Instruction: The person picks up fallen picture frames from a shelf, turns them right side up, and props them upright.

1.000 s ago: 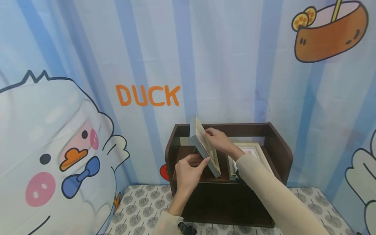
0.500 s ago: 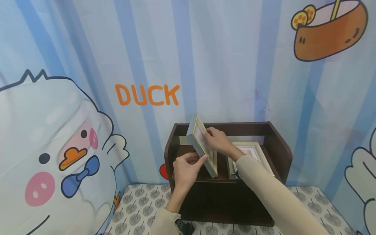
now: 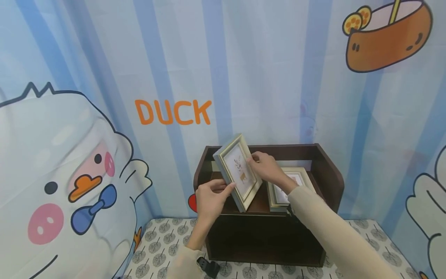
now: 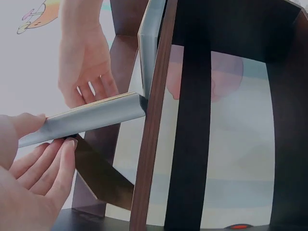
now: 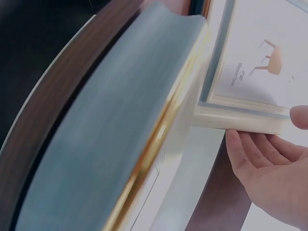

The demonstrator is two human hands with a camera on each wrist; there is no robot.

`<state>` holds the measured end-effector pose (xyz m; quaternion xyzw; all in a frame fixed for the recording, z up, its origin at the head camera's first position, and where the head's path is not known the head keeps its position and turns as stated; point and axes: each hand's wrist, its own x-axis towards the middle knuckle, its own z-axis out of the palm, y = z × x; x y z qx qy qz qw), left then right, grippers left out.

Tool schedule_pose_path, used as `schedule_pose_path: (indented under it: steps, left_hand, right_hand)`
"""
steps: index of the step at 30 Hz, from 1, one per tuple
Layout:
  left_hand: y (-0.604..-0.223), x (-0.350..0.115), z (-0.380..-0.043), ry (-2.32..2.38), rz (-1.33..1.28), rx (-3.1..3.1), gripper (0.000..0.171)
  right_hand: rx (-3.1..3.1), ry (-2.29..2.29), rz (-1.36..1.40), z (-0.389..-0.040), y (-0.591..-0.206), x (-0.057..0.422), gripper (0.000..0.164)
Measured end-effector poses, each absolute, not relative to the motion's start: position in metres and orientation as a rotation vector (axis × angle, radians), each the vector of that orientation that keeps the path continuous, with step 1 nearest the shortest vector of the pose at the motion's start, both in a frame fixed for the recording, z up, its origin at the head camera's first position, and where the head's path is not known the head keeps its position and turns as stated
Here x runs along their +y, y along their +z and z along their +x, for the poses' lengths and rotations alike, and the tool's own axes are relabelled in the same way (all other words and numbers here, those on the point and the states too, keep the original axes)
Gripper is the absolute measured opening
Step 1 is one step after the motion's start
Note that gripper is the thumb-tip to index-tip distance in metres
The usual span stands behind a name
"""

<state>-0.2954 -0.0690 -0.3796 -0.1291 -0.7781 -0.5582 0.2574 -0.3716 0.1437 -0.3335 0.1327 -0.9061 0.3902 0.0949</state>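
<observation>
A picture frame (image 3: 239,168) with a pale grey-blue edge, a gold inner line and a print of a plant and small chair stands tilted on the left of the dark brown shelf (image 3: 265,236). My left hand (image 3: 211,199) pinches its left edge, thumb at the front and fingers behind. My right hand (image 3: 267,168) holds its upper right edge. In the left wrist view, a brown stand leg (image 4: 108,180) extends from the frame's back. A second similar frame (image 3: 275,199) leans on the shelf's right side, partly hidden by my right forearm.
The shelf's raised right side panel (image 3: 327,182) and back rail (image 3: 289,153) enclose the top. A tree-patterned cloth (image 3: 158,246) lies under the shelf. Behind it hangs a blue striped curtain (image 3: 265,77) with cartoon prints.
The held frame has turned, so its picture now faces me more fully, and its lower end has shifted left. My left hand has moved slightly left, still gripping the edge.
</observation>
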Motion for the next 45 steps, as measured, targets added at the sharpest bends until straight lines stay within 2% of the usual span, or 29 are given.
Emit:
schedule_pose_path:
  steps: [10, 18, 31, 39, 45]
  left_hand:
    - [-0.373, -0.084, -0.295, -1.461, -0.340, -2.171, 0.027]
    - [-0.367, -0.088, -0.296, -1.360, -0.350, -2.251, 0.029]
    - [-0.351, -0.089, -0.300, -1.190, -0.304, -2.387, 0.031]
    - [-0.346, -0.085, -0.305, -1.063, -0.288, -2.404, 0.027]
    - [-0.340, -0.083, -0.309, -1.006, -0.306, -2.428, 0.017]
  right_hand:
    - [-2.732, 1.169, 0.395, -0.372, -0.337, 0.156, 0.053]
    - [-2.712, 1.176, 0.470, -0.366, -0.342, 0.163, 0.043]
    - [-2.679, 1.236, 0.463, -0.355, -0.346, 0.169, 0.040]
    - [-2.672, 1.298, 0.438, -0.349, -0.350, 0.173, 0.045]
    - [-2.657, 1.378, 0.425, -0.343, -0.351, 0.178, 0.047]
